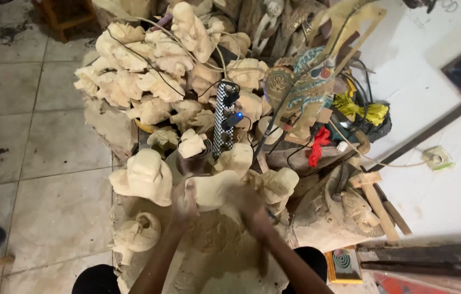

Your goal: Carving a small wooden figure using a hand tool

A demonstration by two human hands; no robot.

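My left hand (pixel 183 200) grips the left end of a pale, unfinished wooden carving (pixel 212 189) lying in front of me. My right hand (pixel 250 209) rests on the carving's right side; it is blurred, and whether it holds a tool I cannot tell. Sawdust and wood chips (pixel 217 239) cover the surface under the carving, between my knees. More pale carved figures lie close by: a large one (pixel 146 176) to the left and a rounded one (pixel 138 233) lower left.
A heap of pale unfinished carvings (pixel 157 65) fills the back. A checkered power strip (pixel 223 117) with cables stands in the middle. A painted carving (pixel 301 87), red cloth (pixel 317 146), wooden mallet (pixel 370 191) and wall socket (pixel 436 158) are at right. Tiled floor (pixel 34 141) lies left.
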